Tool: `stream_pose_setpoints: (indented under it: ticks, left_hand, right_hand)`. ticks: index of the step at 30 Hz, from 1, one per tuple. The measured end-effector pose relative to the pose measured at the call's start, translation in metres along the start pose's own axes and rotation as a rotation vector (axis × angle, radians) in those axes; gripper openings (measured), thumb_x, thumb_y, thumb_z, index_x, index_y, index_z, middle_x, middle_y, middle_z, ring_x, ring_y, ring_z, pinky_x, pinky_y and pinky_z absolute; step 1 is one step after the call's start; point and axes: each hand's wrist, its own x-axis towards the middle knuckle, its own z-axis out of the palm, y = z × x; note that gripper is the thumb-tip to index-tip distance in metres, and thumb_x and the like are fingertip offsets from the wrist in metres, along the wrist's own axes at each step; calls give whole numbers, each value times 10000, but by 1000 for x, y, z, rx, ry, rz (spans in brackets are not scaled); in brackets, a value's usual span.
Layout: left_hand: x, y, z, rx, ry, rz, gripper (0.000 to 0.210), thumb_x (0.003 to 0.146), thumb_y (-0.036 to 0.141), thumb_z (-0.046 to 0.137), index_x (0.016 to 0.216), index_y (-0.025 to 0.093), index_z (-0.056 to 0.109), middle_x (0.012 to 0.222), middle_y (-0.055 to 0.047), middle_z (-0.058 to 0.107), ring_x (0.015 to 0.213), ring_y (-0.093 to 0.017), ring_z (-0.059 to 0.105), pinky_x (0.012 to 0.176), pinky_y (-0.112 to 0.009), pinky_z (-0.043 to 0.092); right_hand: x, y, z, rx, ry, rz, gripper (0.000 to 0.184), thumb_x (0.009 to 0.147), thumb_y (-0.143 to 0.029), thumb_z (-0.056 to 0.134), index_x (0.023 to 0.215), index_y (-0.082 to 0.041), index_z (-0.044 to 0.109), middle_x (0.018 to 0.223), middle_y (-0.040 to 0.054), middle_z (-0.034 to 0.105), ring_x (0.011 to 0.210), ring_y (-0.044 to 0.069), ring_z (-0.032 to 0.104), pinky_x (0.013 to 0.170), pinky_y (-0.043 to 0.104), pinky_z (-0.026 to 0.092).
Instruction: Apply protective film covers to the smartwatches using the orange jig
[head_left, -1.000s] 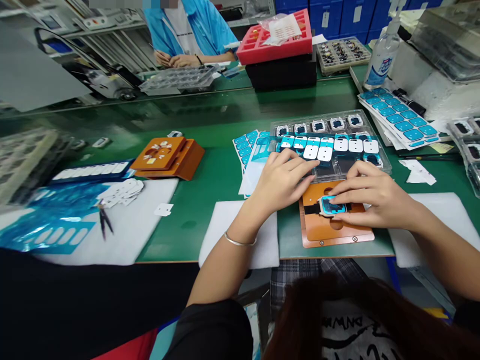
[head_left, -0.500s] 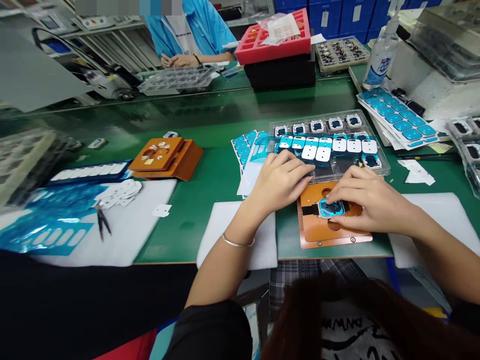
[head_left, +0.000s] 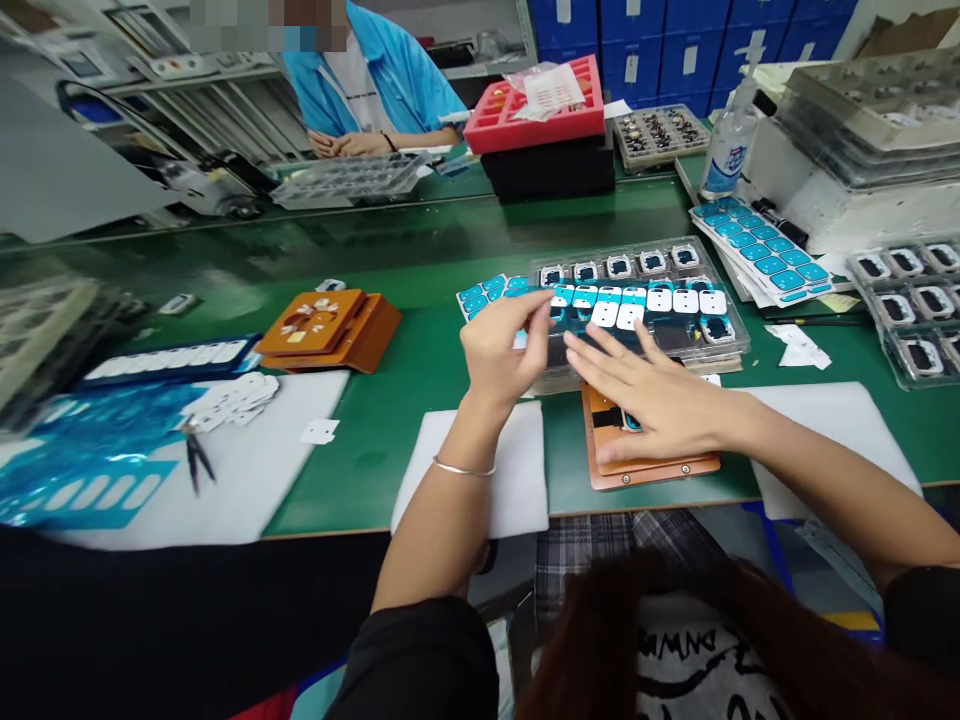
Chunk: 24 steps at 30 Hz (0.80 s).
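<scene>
In the head view, the left hand (head_left: pixel 499 350) is raised at the left end of the blue strip (head_left: pixel 632 297), which carries white labels and lies across the clear tray (head_left: pixel 729 352). Its thumb and forefinger come near each other, but I cannot tell if they pinch the film between them.

The right hand (head_left: pixel 660 400) is flat, palm down, with its fingers spread apart, and it grips nothing. Its fingertips reach to the near side of the tray, just below the labels; whether they touch it, I cannot tell. Under this hand is the orange jig (head_left: pixel 634 478), and in the jig sits the watch (head_left: pixel 634 423), mostly hidden by the palm, so that only a small part with blue is visible.

To the left of the jig lies a white pad (head_left: pixel 521 485), and sheets of blue stickers (head_left: pixel 481 295) are just beside the tray.
</scene>
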Motion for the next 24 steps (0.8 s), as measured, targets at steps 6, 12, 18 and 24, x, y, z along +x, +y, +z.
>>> stream_pose_setpoints:
  ticks: [6, 12, 18, 24]
  left_hand:
    - [0, -1, -1, -13, 102, -16, 199, 950, 221, 538, 989, 167, 725, 719, -14, 752, 572, -109, 672, 576, -233, 534]
    - [-2, 8, 5, -2, 61, 8, 241, 965, 238, 506, 972, 148, 730, 704, -16, 755, 545, -94, 672, 551, -204, 539]
    - [1, 13, 4, -106, 180, 5, 194, 952, 211, 537, 990, 144, 715, 705, -19, 750, 556, -94, 664, 550, -207, 531]
    - [0, 15, 4, -124, 141, -16, 217, 967, 258, 512, 978, 173, 712, 662, -3, 723, 521, -94, 621, 515, -228, 496]
  right_hand:
    - [16, -1, 21, -93, 7, 0, 964, 921, -784, 328, 1604, -134, 129, 1661, 138, 84, 1547, 337, 28, 1210, 650, -90]
    - [16, 1, 23, -60, 14, 18, 905, 931, -762, 349, 1602, -178, 181, 1659, 123, 152, 1542, 359, 54, 1211, 677, -6]
    - [-2, 16, -17, 262, 216, 46, 595, 1019, -618, 288, 1436, -237, 474, 1537, 112, 452, 1431, 285, 372, 1164, 525, 313]
    - [-26, 21, -35, 102, -46, 84, 484, 774, -622, 726, 1010, -203, 670, 975, 95, 660, 1017, 316, 548, 812, 463, 476]
